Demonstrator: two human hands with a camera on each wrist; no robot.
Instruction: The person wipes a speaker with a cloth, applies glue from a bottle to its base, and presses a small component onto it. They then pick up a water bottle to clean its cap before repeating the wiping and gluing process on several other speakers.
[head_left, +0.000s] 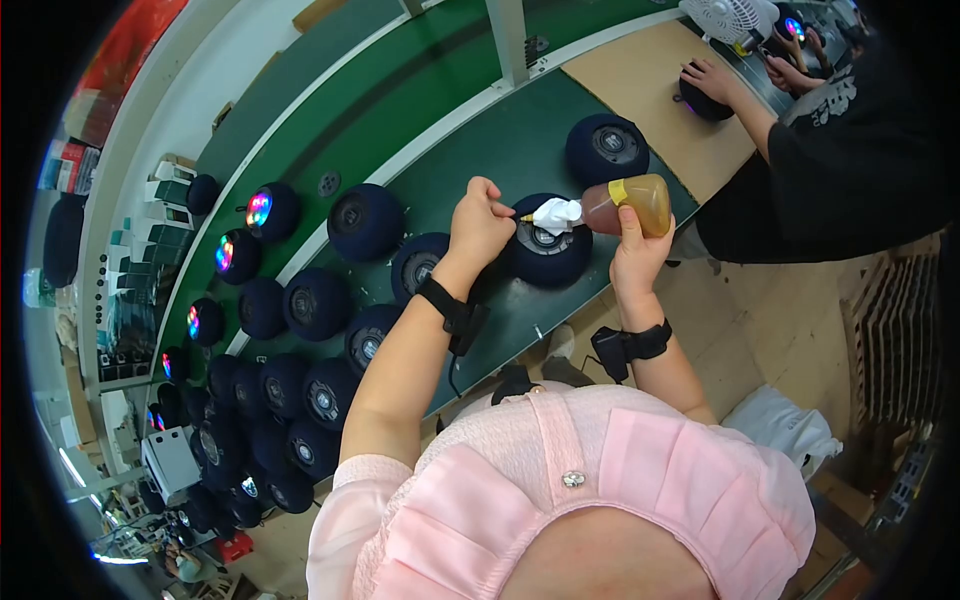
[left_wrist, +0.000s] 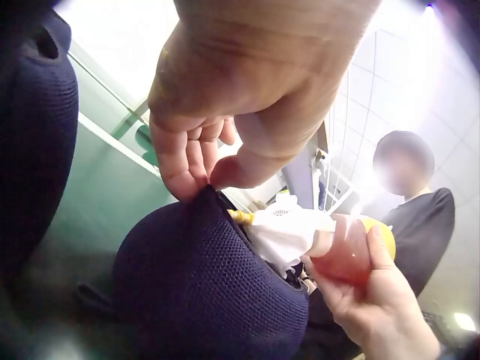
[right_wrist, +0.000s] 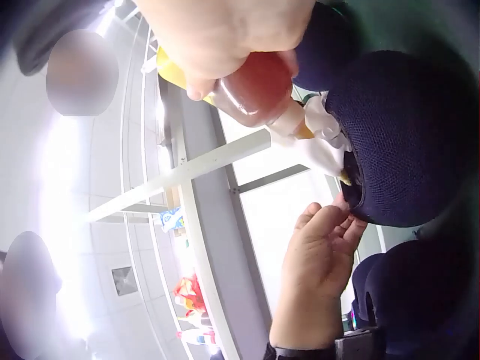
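On green belt [head_left: 520,315], left fingers [left_wrist: 178,161] pinching one speaker [left_wrist: 202,289], right fingers [head_left: 631,226] gripping one bottle [head_left: 632,200].

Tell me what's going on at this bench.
A person in pink works at a green bench crowded with round dark-blue mesh speakers. Their right hand grips a squeeze bottle of amber liquid, tipped sideways, its nozzle wrapped in a white cloth and aimed at the rim of the nearest speaker. The left hand pinches the mesh at that rim, beside the nozzle tip. A second person in black handles another speaker at the far end.
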